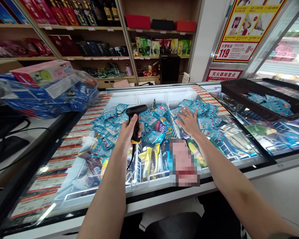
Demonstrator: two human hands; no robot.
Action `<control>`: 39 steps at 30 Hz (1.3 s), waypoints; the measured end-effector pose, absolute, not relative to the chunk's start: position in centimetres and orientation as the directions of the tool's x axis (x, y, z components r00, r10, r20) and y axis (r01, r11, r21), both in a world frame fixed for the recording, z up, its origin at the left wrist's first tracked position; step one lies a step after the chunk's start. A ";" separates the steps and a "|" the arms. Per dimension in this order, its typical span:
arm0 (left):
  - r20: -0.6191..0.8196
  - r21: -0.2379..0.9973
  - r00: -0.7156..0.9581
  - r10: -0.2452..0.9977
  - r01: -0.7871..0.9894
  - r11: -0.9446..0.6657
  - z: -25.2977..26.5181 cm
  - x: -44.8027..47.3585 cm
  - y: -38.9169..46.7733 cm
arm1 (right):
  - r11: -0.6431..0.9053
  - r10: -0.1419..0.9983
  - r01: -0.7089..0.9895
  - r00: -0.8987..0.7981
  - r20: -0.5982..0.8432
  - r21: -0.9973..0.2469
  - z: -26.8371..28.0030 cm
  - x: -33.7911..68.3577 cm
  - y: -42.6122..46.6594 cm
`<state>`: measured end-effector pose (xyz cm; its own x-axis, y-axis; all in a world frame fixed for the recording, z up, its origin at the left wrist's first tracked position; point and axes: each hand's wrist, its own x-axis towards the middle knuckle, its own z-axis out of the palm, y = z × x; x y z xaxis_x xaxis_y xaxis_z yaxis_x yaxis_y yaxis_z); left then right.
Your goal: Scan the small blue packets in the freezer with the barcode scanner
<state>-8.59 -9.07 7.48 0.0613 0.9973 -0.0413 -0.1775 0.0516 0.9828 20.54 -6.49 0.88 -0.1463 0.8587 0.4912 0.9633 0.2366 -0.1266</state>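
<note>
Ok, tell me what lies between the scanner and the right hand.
In the head view, blue packets, a purple packet and a white wire divider lie between them.

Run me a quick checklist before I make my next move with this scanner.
1. Scanner secure in the left hand: ok, fingers wrapped around its handle.
2. Right hand free of any grip: ok, spread palm-down over the blue packets.
3. Packets spread without overlap: not ok, many overlap.
4. Cable attached to the scanner: ok, it hangs from the handle.
5. Cable plugged in at its far end: cannot tell.
</note>
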 end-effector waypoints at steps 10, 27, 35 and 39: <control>-0.055 0.978 -0.020 0.998 -0.204 0.050 7.7 -9.1 -8.9 | 0.386 0.876 0.842 -0.207 0.435 -0.377 2.4 16.9 -5.4; -0.061 0.982 0.035 0.998 -0.179 0.066 8.1 -9.2 -9.1 | 0.405 0.908 0.838 -0.322 0.269 -0.365 3.9 8.9 -1.1; -0.069 0.980 0.047 0.996 -0.185 0.077 8.1 -9.0 -9.2 | 0.354 0.935 0.753 -0.263 0.240 -0.555 3.6 9.8 -0.2; -0.067 0.982 0.071 0.995 -0.172 0.078 8.3 -8.6 -9.4 | 0.230 0.962 0.776 -0.091 0.256 -0.588 4.5 12.2 -1.3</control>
<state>-8.62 -9.41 8.34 0.0706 0.9953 -0.0670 -0.1716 0.0783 0.9821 12.23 -1.29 4.47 -0.0912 0.9623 0.2561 0.7756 0.2299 -0.5879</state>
